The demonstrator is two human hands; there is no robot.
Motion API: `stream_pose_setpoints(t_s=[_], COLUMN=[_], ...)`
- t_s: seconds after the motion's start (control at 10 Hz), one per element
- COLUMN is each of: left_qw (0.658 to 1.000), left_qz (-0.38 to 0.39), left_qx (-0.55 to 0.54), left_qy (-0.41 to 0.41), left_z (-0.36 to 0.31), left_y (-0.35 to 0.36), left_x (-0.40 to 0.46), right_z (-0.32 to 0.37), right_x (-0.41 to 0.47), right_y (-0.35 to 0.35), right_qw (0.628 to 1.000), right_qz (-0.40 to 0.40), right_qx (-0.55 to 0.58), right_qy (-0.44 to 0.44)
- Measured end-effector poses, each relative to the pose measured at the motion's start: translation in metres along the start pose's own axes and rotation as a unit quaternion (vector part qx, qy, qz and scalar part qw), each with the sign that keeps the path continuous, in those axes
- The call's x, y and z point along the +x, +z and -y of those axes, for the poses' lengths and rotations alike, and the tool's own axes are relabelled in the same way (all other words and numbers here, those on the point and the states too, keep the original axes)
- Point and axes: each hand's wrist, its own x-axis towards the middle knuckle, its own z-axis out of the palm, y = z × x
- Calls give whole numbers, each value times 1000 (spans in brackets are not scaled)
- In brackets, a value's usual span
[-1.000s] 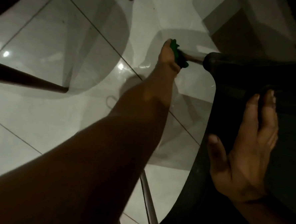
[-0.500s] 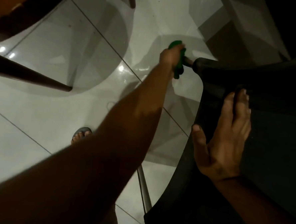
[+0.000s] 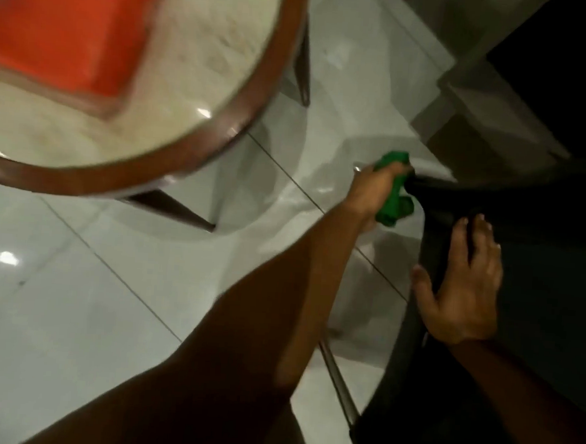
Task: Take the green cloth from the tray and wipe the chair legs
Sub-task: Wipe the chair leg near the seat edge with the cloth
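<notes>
My left hand (image 3: 372, 189) is closed around the green cloth (image 3: 394, 200), which is bunched against the far front corner of the dark chair (image 3: 541, 237), where a leg meets the seat. That leg is hidden by the cloth and hand. My right hand (image 3: 462, 290) lies flat on the chair's seat edge, fingers spread, holding nothing. A thin metal chair leg (image 3: 335, 379) shows below my left forearm, slanting down to the tiled floor.
A round table with a brown wooden rim (image 3: 221, 131) fills the upper left, with an orange tray (image 3: 67, 26) on its pale top. Its dark legs (image 3: 175, 209) reach the glossy white tile floor. A grey step or ledge (image 3: 480, 106) sits at the upper right.
The view has lifted, bringing the table top and orange tray into sight. My left hand with the cloth has slid up the leg to the seat corner. My right hand stays on the seat.
</notes>
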Motion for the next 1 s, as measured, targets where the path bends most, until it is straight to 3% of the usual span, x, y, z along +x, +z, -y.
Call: stream_pose_setpoints(t_s=[0.1,0.3,0.4,0.5,0.6,0.8,0.9,1.0], left_qw=[995,958,889,804,760,694,689,682], left_qz=[12,18,-42,-143,-211,-225,-201,-202], left_qx=[80,190,306,406,458,635,665,664], left_qy=[50,214,338,410,409,254,206,230], left_z=[-33,-115,-169,-219,-251,-251,-251,-257], left_y=[-39,-129,-186,-242,-288,-319,-321,-307], left_x=[-65,-182,-210,-209,-186,-135,-123,-146], right_z=[41,203,274,330,374,408,408,414], right_x=[-8,7,54,101,136,160,162,160], right_y=[-9,-21,-27,-27,-22,-12,-23,-63], right_qw=[997,974,966,984,993,999,997,992], right_qz=[-27,-106,-117,-64,-55,-12,51,77], right_qx=[33,193,230,162,82,-35,-50,79], right_qy=[68,47,12,-33,-63,-36,-25,68])
